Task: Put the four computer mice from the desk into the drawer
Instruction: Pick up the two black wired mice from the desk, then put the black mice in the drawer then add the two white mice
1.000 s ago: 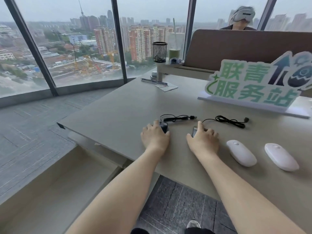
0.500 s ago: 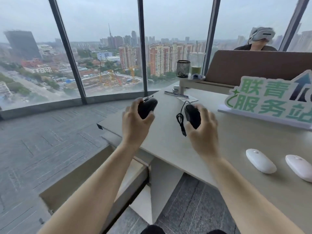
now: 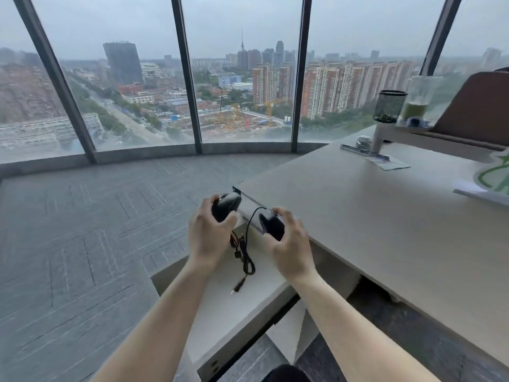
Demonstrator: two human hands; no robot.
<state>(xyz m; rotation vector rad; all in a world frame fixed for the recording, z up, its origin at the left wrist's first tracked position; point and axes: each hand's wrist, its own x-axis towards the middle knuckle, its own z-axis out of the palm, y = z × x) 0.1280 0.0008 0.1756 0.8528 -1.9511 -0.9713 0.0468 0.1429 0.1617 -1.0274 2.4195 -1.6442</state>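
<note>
My left hand point(image 3: 209, 238) grips a black wired mouse point(image 3: 226, 205) and my right hand point(image 3: 290, 244) grips a second black wired mouse point(image 3: 271, 225). Both are held in the air past the left corner of the beige desk point(image 3: 385, 221), above the open pale drawer point(image 3: 234, 312). Their bundled black cables point(image 3: 243, 257) dangle between my hands, with a USB plug hanging over the drawer's inside. The two white mice are out of view to the right.
A black mesh pen cup point(image 3: 389, 106) and a glass of green drink point(image 3: 418, 99) stand on a raised shelf at the far right. A green-and-white sign point(image 3: 493, 177) sits on the desk's right edge. Grey carpet floor and tall windows lie to the left.
Both hands lifted the black mice off the desk and carried them left and down, over the open drawer. My view swung left, so the white mice left the frame.
</note>
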